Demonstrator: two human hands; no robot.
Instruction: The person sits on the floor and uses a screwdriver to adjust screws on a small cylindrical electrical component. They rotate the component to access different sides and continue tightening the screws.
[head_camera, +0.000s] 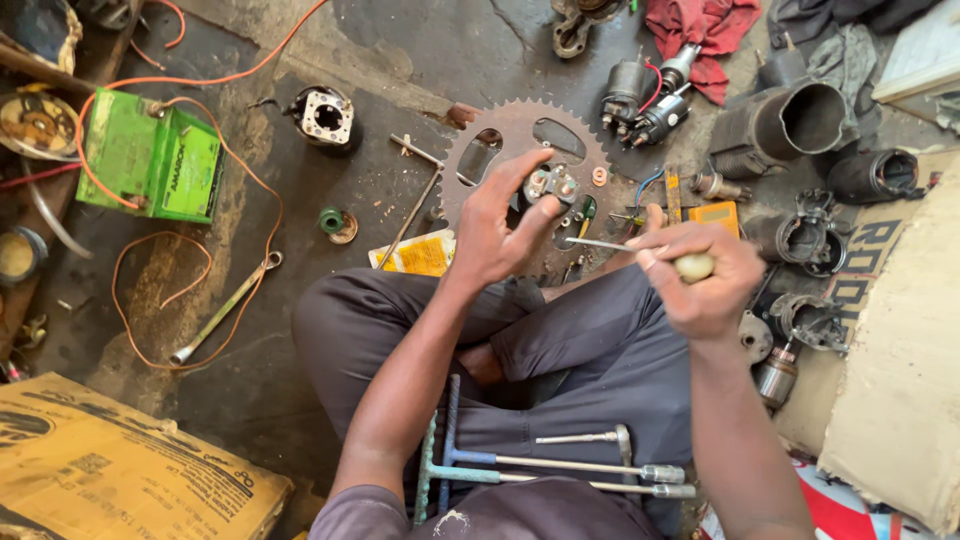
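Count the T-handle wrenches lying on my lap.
2: both T-handle wrenches lie side by side across the lap, upper one and lower one, sockets pointing right. Others may be hidden.

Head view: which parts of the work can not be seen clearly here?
- Screwdriver tip: hidden behind the left hand.
- Small metal part: mostly covered by the left fingers; its kind stays unclear.
- Screwdriver handle: wrapped by the right hand; only its pale end shows.
- Large sprocket: lower half hidden by both hands.
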